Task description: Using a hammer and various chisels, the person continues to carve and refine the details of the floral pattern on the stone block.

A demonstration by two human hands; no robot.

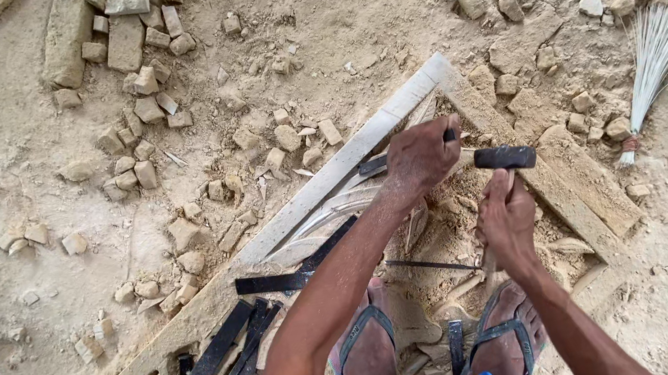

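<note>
The left hand [423,155] clamps a dark flat metal chisel [374,165] against the pale carved stone slab [348,160], the right hand [506,217] grips a black-headed hammer [504,157]; short square strikes suit.

No packages, no labels, no signs, no screens anywhere in view, from twelve o'clock round to six, nothing printed or displayed to be seen

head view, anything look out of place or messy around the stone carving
Nothing looks damaged. Loose pale stone chips litter the sandy ground, dark flat metal chisels lie scattered by the feet, and a straw hand broom lies aside. The left hand grips a chisel; the right hand holds a black-headed hammer.
</note>
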